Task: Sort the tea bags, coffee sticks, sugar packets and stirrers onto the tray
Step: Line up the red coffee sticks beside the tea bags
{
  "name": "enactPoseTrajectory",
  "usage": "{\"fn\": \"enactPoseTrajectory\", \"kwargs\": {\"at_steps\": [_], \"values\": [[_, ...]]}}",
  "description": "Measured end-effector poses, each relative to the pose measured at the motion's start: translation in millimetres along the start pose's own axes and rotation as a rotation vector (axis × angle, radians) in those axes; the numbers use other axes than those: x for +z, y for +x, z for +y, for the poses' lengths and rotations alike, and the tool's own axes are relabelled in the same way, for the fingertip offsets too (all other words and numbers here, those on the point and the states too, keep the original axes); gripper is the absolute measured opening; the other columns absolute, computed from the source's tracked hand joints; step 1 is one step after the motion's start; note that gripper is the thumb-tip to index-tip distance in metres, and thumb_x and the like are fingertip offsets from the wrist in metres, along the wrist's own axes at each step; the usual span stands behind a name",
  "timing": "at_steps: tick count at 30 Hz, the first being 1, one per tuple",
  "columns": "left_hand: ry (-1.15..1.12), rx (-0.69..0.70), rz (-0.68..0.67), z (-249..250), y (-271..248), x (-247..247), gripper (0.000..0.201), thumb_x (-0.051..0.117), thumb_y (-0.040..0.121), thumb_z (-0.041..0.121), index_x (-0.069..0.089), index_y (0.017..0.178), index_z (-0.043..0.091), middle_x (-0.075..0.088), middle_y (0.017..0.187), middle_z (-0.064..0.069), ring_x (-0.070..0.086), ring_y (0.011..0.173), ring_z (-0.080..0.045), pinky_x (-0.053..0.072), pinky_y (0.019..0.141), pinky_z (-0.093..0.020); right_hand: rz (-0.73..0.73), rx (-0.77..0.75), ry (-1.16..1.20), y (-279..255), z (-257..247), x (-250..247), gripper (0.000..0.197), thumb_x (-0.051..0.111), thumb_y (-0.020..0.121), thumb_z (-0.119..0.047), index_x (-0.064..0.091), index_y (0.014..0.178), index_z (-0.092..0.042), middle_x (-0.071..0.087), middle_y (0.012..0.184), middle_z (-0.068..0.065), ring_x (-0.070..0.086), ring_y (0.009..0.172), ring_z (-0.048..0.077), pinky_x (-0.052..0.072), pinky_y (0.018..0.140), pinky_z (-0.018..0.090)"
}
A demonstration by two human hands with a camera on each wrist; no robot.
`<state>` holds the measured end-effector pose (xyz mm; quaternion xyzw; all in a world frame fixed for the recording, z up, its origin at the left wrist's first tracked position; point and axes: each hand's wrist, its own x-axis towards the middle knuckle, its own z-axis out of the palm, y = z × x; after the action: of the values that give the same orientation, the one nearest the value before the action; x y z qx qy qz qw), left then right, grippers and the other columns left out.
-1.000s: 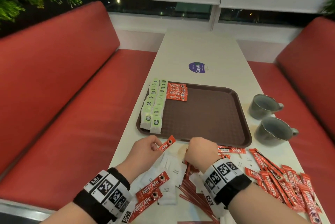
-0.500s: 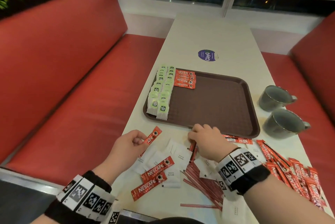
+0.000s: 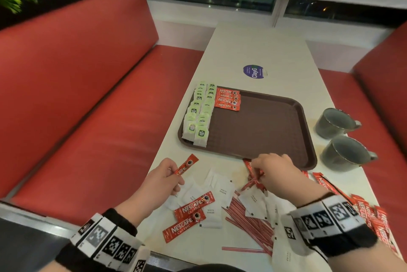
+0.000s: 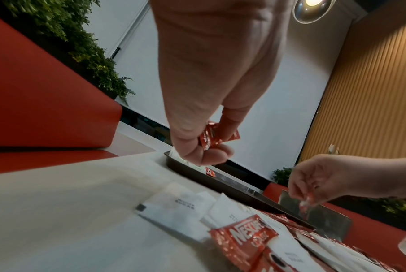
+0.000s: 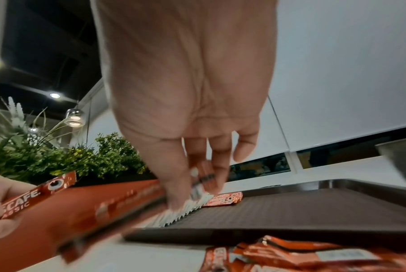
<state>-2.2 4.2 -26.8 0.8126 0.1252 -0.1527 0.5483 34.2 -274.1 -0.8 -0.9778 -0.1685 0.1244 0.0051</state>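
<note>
The right hand (image 3: 276, 171) pinches a red coffee stick (image 3: 251, 169) whose print is blurred and half hidden by its fingers. The left hand (image 3: 161, 183) grips another stick (image 3: 186, 165) reading "NESCAFE CLASSIC". "WHITE SUGAR" packets (image 3: 222, 191) lie on the tabletop (image 3: 264, 47) near the brown tray (image 3: 264, 126).

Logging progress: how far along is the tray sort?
Roughly a third. Done: tea bags in two rows along the tray left edge, a few coffee sticks beside them. In hand: left hand pinches one coffee stick; right hand picks up another. Left on the table: sugar packets, stirrers, many loose coffee sticks.
</note>
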Motion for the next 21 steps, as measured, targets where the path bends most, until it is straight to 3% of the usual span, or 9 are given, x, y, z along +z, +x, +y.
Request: {"fn": "enactPoseTrajectory", "kwargs": {"at_steps": [2, 5, 8, 10, 13, 15, 17, 19, 21], "values": [[-0.016, -0.005, -0.056, 5.3, -0.3, 4.6, 0.008, 0.051, 0.088, 0.006, 0.050, 0.095, 0.009, 0.063, 0.070, -0.003, 0.052, 0.061, -0.016, 0.047, 0.064, -0.032, 0.218, -0.062, 0.053, -13.7, 3.2, 0.5, 0.025, 0.058, 0.080, -0.006, 0.048, 0.075, -0.029, 0.055, 0.086, -0.012, 0.052, 0.088, 0.015, 0.029, 0.075, 0.030], [-0.134, 0.003, -0.189, 27.4, -3.8, 14.5, 0.014, 0.058, 0.092, 0.019, 0.052, 0.104, 0.014, 0.060, 0.071, -0.003, 0.046, 0.056, -0.012, 0.041, 0.057, -0.027, 0.731, -0.243, 0.139, -35.2, 4.7, 4.3, 0.019, 0.056, 0.078, -0.007, 0.046, 0.076, -0.023, 0.065, 0.089, -0.005, 0.055, 0.090, 0.017, 0.035, 0.076, 0.031], [-0.235, 0.061, -0.331, 56.0, -7.2, 24.6, 0.024, 0.061, 0.091, 0.026, 0.052, 0.112, 0.025, 0.060, 0.071, -0.003, 0.043, 0.052, -0.010, 0.039, 0.053, -0.023, 0.931, -0.328, 0.141, -47.1, -2.7, -1.2, 0.013, 0.053, 0.085, -0.011, 0.047, 0.081, -0.021, 0.068, 0.094, -0.001, 0.056, 0.096, 0.019, 0.039, 0.078, 0.036], [-0.194, 0.109, -0.398, 69.1, -5.2, 30.6, 0.023, 0.063, 0.089, 0.026, 0.053, 0.111, 0.027, 0.060, 0.068, -0.001, 0.042, 0.051, -0.010, 0.038, 0.052, -0.023, 0.891, -0.322, 0.165, -47.1, -6.6, -1.8, 0.010, 0.052, 0.087, -0.015, 0.047, 0.081, -0.022, 0.066, 0.094, -0.002, 0.056, 0.095, 0.018, 0.039, 0.078, 0.035], [-0.048, 0.150, -0.403, 75.8, 5.6, 38.6, 0.013, 0.063, 0.089, 0.027, 0.060, 0.100, 0.021, 0.060, 0.068, 0.000, 0.042, 0.050, -0.009, 0.038, 0.052, -0.023, 0.639, -0.195, 0.207, -38.6, -5.2, 6.5, 0.009, 0.059, 0.082, -0.020, 0.052, 0.082, -0.026, 0.063, 0.094, -0.009, 0.057, 0.093, 0.016, 0.035, 0.077, 0.030], [-0.041, 0.133, -0.349, 72.7, 14.3, 41.3, 0.008, 0.063, 0.089, 0.025, 0.060, 0.093, 0.018, 0.060, 0.070, -0.001, 0.042, 0.048, -0.009, 0.037, 0.051, -0.022, 0.371, -0.056, 0.200, -28.5, -4.2, 15.4, 0.011, 0.060, 0.086, -0.024, 0.060, 0.096, -0.027, 0.062, 0.103, -0.010, 0.055, 0.102, 0.016, 0.036, 0.080, 0.030], [-0.047, 0.100, -0.308, 66.1, 19.5, 42.9, 0.008, 0.062, 0.090, 0.023, 0.060, 0.093, 0.016, 0.060, 0.069, -0.001, 0.042, 0.047, -0.009, 0.037, 0.050, -0.023, 0.157, 0.027, 0.190, -18.6, -6.8, 27.2, 0.028, 0.056, 0.091, -0.032, 0.058, 0.118, -0.027, 0.057, 0.118, -0.009, 0.048, 0.114, 0.016, 0.036, 0.093, 0.032], [-0.059, 0.064, -0.303, 57.6, 21.1, 44.8, 0.010, 0.061, 0.090, 0.020, 0.062, 0.099, 0.015, 0.060, 0.067, -0.001, 0.041, 0.048, -0.009, 0.036, 0.049, -0.023, 0.054, 0.049, 0.187, -6.4, -13.2, 37.0, 0.039, 0.054, 0.092, -0.036, 0.052, 0.129, -0.025, 0.053, 0.127, -0.005, 0.043, 0.121, 0.018, 0.033, 0.101, 0.034], [-0.053, 0.038, -0.311, 49.9, 21.0, 46.5, 0.011, 0.061, 0.090, 0.019, 0.062, 0.100, 0.015, 0.060, 0.066, -0.001, 0.041, 0.049, -0.009, 0.036, 0.048, -0.022, 0.026, 0.034, 0.131, 4.9, -21.6, 41.7, 0.038, 0.051, 0.092, -0.032, 0.052, 0.129, -0.024, 0.052, 0.127, -0.003, 0.042, 0.121, 0.021, 0.033, 0.100, 0.038]]}}
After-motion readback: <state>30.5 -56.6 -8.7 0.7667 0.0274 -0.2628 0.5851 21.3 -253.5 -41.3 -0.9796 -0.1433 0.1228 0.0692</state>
